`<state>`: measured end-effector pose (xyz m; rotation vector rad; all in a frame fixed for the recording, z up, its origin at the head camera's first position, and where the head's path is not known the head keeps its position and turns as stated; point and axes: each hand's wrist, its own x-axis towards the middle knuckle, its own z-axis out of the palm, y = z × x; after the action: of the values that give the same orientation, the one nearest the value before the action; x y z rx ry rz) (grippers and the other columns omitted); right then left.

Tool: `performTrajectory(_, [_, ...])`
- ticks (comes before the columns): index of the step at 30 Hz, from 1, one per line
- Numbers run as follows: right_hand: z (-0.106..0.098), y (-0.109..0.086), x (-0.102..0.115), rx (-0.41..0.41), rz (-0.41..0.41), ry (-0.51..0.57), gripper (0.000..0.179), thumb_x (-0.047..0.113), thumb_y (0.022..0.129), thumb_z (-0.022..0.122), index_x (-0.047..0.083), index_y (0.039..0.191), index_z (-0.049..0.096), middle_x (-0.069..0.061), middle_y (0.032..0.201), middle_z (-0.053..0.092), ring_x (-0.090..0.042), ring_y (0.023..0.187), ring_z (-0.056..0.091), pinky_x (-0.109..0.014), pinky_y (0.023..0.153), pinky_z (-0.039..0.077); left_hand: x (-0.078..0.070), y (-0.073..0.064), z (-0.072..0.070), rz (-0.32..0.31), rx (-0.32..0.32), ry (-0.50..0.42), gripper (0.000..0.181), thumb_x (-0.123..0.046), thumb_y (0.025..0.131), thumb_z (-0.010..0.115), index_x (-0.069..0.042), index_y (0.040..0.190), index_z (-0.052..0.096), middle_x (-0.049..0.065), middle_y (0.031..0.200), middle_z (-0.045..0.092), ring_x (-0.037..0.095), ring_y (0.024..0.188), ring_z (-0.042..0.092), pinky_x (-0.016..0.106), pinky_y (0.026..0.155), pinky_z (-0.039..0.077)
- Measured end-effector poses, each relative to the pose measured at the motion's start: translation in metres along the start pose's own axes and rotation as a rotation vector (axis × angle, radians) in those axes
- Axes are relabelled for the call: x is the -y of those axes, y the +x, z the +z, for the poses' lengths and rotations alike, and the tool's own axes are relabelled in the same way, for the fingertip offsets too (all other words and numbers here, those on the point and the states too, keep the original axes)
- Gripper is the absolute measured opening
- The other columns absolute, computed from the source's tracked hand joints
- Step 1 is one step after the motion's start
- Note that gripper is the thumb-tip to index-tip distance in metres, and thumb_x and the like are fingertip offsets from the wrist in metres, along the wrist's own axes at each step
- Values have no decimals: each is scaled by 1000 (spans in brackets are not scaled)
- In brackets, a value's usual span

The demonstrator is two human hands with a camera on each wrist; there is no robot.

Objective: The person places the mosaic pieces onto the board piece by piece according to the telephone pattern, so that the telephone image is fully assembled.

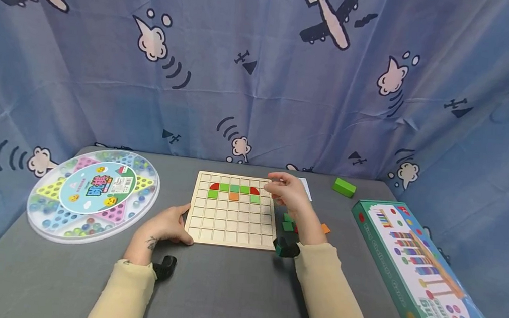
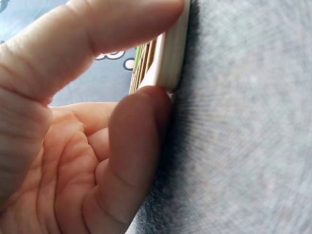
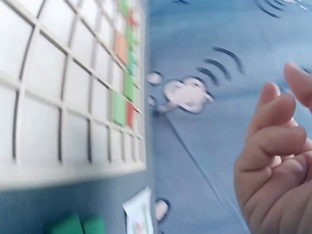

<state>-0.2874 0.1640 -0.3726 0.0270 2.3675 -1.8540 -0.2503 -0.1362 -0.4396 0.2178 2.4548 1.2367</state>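
Observation:
A light wooden grid board lies flat on the table. Two rows of coloured tiles fill part of its upper area: red quarter-rounds, green squares and an orange tile. My left hand holds the board's near left corner between thumb and a finger; in the left wrist view, those fingertips touch its edge. Over the upper right of the board hovers my right hand, fingers loosely bent. The right wrist view shows this hand with nothing visible between thumb and fingers.
Loose green blocks and an orange piece lie right of the board, near a white card. A green block sits farther back. A round marble game is at left, a green game box at right.

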Motion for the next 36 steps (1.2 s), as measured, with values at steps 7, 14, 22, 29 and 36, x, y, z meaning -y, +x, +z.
performTrajectory(7, [-45, -33, -7, -89, -72, 121, 28, 7, 85, 62, 12, 112, 57, 14, 72, 60, -6, 56, 50, -21, 50, 36, -2, -1, 0, 10, 7, 8, 106, -3, 57, 81, 2, 145, 23, 7, 61, 51, 14, 46, 45, 28, 47, 42])
performTrajectory(14, [-85, -54, -22, -224, -4, 130, 24, 8, 84, 64, 22, 102, 58, 16, 69, 60, -5, 54, 48, -20, 49, 37, 0, 1, 2, -9, 7, 13, 106, -5, 58, 81, -1, 146, 23, 7, 61, 51, 14, 46, 45, 28, 48, 42])
performTrajectory(22, [-115, -58, -44, -229, 139, -211, 50, 13, 85, 62, 2, 131, 47, 9, 78, 57, -13, 68, 47, -26, 58, 39, 2, 1, 2, -18, -4, 24, 106, -4, 58, 81, -3, 147, 23, 8, 61, 51, 14, 46, 45, 28, 48, 42])
performTrajectory(29, [-124, -53, -62, -128, 218, -427, 53, 14, 84, 62, -1, 132, 46, -20, 109, 58, -27, 92, 50, -34, 74, 41, 3, 2, 3, -24, -13, 32, 106, -5, 57, 81, -3, 146, 24, 7, 60, 51, 14, 46, 45, 28, 48, 42])
performTrajectory(36, [-129, -43, -73, 18, 304, -467, 50, 7, 82, 59, 0, 131, 49, -17, 101, 58, -22, 77, 52, -30, 62, 42, 3, 3, 3, -18, -11, 34, 106, -5, 57, 81, -2, 146, 24, 7, 60, 52, 14, 46, 45, 28, 48, 42])
